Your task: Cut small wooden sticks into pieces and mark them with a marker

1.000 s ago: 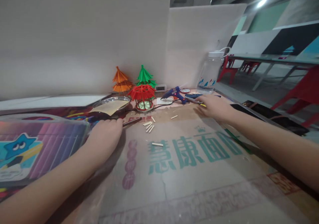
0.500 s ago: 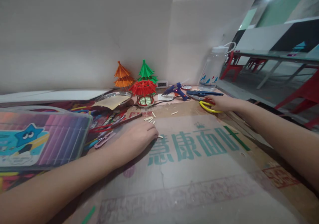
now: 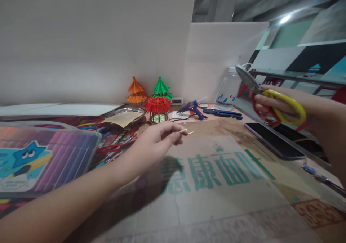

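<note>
My left hand is raised over the mat at the middle, its thumb and fingertips pinching a short pale stick. Another small pale stick shows just beyond the fingertips. On the right, my right hand is closed round scissors with red and yellow handles, held up in the air with the blades pointing up and left. Behind my left hand stands a small red-roofed model, with an orange one and a green one behind it.
A marker case fills the left side beside a metal tray. At the back are a blue glue gun, blue pliers and a clear bottle. A phone lies at the right.
My left hand has lifted off the mat with a short stick. My right hand has picked up the scissors and raised them to the right, uncovering the phone.
</note>
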Demonstrator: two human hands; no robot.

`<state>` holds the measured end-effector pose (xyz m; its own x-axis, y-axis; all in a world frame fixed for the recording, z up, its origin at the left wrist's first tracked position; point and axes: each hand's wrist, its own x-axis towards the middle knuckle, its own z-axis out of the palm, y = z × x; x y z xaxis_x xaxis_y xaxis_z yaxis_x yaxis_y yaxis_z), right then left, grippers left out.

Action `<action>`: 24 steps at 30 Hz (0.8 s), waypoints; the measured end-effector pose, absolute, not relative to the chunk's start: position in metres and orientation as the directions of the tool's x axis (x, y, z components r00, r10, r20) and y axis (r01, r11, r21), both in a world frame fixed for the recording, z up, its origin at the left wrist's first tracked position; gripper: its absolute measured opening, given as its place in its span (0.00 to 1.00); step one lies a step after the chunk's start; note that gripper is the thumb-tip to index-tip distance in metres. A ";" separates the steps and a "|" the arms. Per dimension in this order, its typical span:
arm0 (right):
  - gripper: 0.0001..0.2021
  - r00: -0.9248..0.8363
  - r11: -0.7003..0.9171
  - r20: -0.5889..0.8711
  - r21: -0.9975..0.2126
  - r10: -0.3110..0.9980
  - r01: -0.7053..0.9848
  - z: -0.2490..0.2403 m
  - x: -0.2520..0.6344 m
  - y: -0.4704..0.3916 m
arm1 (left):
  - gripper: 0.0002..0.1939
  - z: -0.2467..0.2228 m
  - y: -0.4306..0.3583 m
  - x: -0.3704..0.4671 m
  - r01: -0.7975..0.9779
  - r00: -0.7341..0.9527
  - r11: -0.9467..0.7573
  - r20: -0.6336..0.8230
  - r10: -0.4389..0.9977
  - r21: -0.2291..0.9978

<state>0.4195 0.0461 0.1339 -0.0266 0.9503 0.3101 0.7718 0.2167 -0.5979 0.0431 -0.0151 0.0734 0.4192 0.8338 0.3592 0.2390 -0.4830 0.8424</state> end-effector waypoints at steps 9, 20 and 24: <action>0.17 -0.514 0.670 0.434 -0.408 0.740 0.620 0.080 0.278 -0.018 | 0.10 0.068 -0.028 0.029 0.286 0.345 -0.503 0.403 0.848 0.816; 0.22 -0.573 0.728 0.457 -0.332 0.680 0.600 0.054 0.279 -0.022 | 0.10 0.068 -0.034 0.028 0.401 0.371 -0.665 0.552 0.747 0.630; 0.21 -0.592 0.762 0.487 -0.314 0.642 0.567 0.052 0.277 -0.024 | 0.09 0.068 -0.035 0.025 0.438 0.402 -0.708 0.583 0.706 0.554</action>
